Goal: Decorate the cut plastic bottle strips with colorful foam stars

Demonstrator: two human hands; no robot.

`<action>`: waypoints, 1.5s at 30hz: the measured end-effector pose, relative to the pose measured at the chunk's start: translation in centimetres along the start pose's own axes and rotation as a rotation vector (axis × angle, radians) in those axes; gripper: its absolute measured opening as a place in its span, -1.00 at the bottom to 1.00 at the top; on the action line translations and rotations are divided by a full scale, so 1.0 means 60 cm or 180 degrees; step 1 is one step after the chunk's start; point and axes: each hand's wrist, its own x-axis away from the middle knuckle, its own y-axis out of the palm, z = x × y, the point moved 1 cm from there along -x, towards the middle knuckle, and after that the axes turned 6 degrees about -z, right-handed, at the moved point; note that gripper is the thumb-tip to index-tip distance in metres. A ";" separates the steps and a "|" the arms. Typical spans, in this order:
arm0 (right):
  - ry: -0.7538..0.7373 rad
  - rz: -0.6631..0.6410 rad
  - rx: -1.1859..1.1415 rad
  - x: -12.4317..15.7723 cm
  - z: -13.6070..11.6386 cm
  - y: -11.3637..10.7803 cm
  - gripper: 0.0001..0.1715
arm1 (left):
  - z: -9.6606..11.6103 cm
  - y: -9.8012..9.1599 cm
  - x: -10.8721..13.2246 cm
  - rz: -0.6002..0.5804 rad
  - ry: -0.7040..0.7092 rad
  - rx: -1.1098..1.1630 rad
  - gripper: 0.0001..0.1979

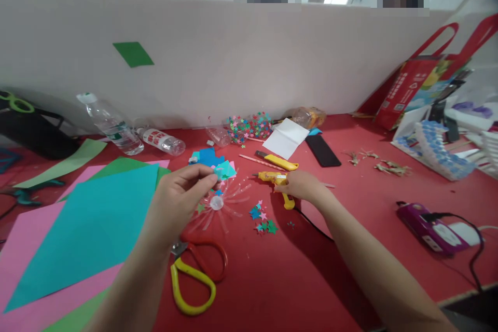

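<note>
While the right hand (303, 185) has its grip clamped on the yellow glue gun (267, 177), the tool reaches leftward from that hand, long axis roughly sideways, nozzle toward the left hand (182, 193); whether it touches the red surface (252, 285) is unclear. The left grip sits beside blue paper scraps (212, 157), thumb and forefinger near each other, but I cannot tell whether they pinch anything. The clear plastic flower (217, 203) lies just beyond the left fingers, left of the nozzle and nearer the left hand. Behind, a clear cup (218, 136) adjoins many coloured stars (249, 127), whether inside something I cannot tell; the red bag (408, 88) hides its contents
</note>
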 end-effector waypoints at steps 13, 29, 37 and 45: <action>-0.0970 0.0982 -0.2110 0.064 -0.023 -0.079 -0.46 | -0.017 -0.025 -0.003 0.0216 0.0033 -0.0228 -0.89; -0.1788 -0.0112 -0.3438 0.155 -0.100 -0.045 -0.61 | 0.000 -0.007 0.008 0.0226 0.0009 -0.0489 -0.87; -0.2007 0.0303 -0.2942 0.169 -0.131 -0.037 -0.71 | 0.016 -0.002 0.015 0.0148 0.0106 -0.0665 -0.84; -0.1923 0.0221 -0.3053 0.166 -0.132 -0.028 -0.72 | 0.015 0.001 0.015 0.0145 0.0157 -0.0725 -0.85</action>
